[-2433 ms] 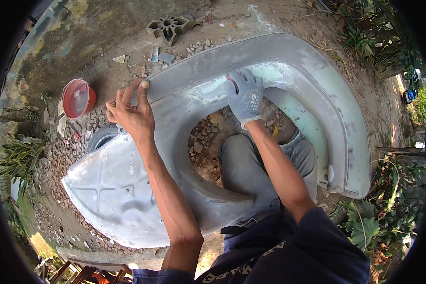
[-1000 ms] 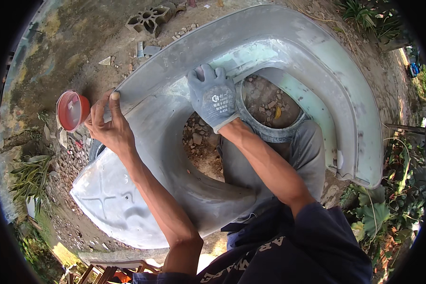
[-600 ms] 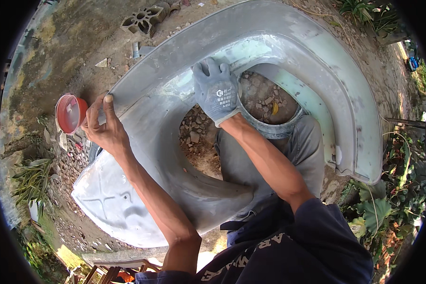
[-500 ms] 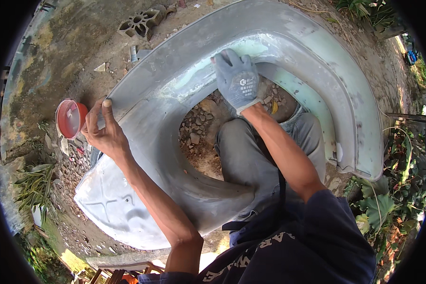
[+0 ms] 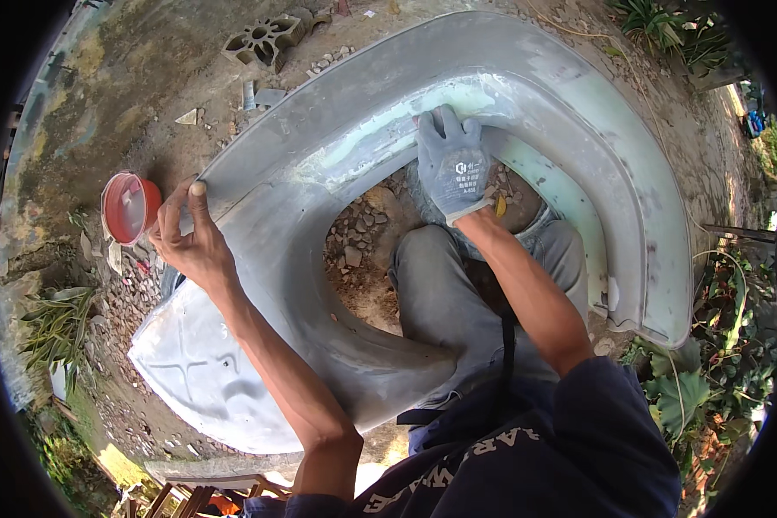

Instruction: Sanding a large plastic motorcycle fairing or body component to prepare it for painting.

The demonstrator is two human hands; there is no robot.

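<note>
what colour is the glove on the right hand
The glove is blue-grey, printed in white on the back, clearest in the head view.

The panel (image 5: 293,233) lies under the right fingers (image 5: 447,123) and meets the left fingers (image 5: 176,205) at its edge. Just left of the latter stands a bucket (image 5: 153,198); beyond them, to their right, lies a block (image 5: 264,40). Plants (image 5: 684,395) stand well right of the right fingers.

ok so the gloved right hand (image 5: 454,164) has been shifted rightward along the grey panel (image 5: 293,242) since a second ago, and a pale green streak (image 5: 375,141) has been uncovered left of it
</note>
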